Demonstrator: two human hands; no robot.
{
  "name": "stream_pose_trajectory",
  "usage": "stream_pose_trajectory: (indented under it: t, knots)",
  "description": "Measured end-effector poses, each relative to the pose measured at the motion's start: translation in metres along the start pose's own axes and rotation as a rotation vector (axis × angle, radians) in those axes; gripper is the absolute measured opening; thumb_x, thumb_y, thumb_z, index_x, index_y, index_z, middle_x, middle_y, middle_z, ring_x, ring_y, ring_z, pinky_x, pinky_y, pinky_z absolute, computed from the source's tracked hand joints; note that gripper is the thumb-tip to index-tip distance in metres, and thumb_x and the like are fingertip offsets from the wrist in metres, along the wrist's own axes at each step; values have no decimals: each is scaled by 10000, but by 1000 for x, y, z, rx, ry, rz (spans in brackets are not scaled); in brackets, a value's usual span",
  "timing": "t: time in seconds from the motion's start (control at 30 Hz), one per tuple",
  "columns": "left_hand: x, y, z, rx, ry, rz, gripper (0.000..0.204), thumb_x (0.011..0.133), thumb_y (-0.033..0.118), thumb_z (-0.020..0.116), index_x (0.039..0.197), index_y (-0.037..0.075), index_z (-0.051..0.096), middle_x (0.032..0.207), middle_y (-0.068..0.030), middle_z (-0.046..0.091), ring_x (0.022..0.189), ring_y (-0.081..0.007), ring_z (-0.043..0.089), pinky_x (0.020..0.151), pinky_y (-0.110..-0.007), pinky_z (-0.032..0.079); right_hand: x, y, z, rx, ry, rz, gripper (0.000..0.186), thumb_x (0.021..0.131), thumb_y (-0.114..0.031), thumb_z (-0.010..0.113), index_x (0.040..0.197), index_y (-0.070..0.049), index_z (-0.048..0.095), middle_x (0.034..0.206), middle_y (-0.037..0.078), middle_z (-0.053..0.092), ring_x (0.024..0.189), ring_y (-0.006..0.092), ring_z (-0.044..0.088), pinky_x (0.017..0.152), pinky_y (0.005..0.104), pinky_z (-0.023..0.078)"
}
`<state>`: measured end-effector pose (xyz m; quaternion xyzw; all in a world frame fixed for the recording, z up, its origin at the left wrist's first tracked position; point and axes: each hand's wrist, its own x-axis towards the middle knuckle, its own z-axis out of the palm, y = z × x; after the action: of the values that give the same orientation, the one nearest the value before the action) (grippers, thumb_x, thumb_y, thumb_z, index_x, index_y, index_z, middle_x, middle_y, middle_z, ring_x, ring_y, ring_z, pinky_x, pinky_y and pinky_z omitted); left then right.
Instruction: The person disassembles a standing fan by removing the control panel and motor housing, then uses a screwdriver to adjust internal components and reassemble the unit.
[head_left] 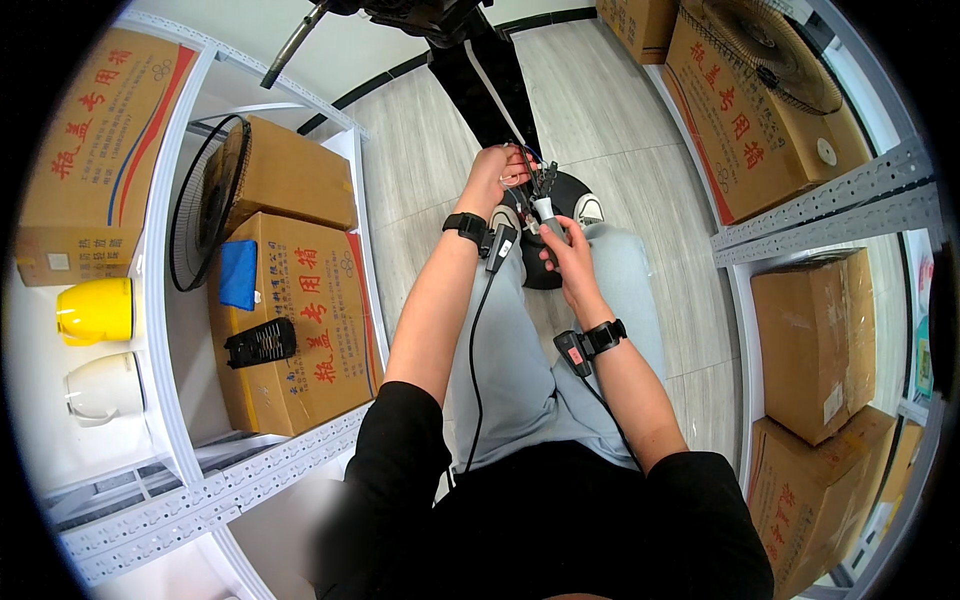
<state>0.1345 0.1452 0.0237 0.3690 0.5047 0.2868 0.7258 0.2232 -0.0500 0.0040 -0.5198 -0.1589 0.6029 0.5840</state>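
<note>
Out in front of me, my left hand (495, 175) is closed, its fingertips pinching among thin wires (516, 181). Just nearer and to the right, my right hand (571, 256) wraps round a grey tube-like handle with a white collar (545, 211); its exact kind is unclear. The collar's far end meets a dark cluster of wires and small connectors (546, 178). Beyond the hands stands a tall black panel (487, 85) with a pale strip down it. Below the wires, a round black base (572, 190) rests on the floor between my shoes, partly hidden by my hands.
Left shelves hold cardboard boxes (285, 340), a fan grille (205, 205), a blue cloth (238, 274), a black slotted part (261, 343), and yellow (95, 311) and white (104, 388) pieces. More boxes (810, 335) and a fan (765, 50) are right. A metal rod (295, 45) juts out overhead.
</note>
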Motion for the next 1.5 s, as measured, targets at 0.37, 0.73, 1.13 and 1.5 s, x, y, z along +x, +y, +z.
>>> stream_pose_trajectory:
  t: [0.37, 0.73, 1.13, 1.5]
  knots:
    - [-1, -4, -6, 51, -16, -56, 181, 954, 170, 438, 895, 40, 548, 807, -107, 634, 786, -262, 700, 640, -356, 561, 3, 5, -1, 38, 5, -39, 346, 880, -234, 707, 1153, -92, 551, 854, -24, 606, 635, 56, 565, 507, 196, 403]
    - [-3, -8, -16, 98, -18, -39, 190, 879, 225, 460, 751, 88, 485, 584, -9, 477, 504, -171, 534, 600, -354, 541, 3, 5, -3, 54, -12, -51, 359, 884, -238, 703, 1163, -82, 541, 845, -23, 600, 634, 56, 566, 506, 197, 402]
    - [-15, -8, -12, -2, -5, -76, 192, 866, 208, 427, 699, 112, 423, 530, 39, 342, 398, -112, 354, 621, -379, 555, -1, 2, -10, 39, -12, -43, 367, 874, -232, 714, 1166, -83, 548, 882, -15, 623, 643, 56, 566, 510, 198, 402]
    - [-45, -22, -6, 42, 26, -57, 192, 885, 189, 399, 723, 94, 438, 544, 23, 356, 450, -141, 393, 776, -414, 549, -2, 2, -15, 24, -2, -65, 367, 872, -247, 716, 1155, -83, 550, 858, -13, 612, 639, 62, 566, 505, 201, 401]
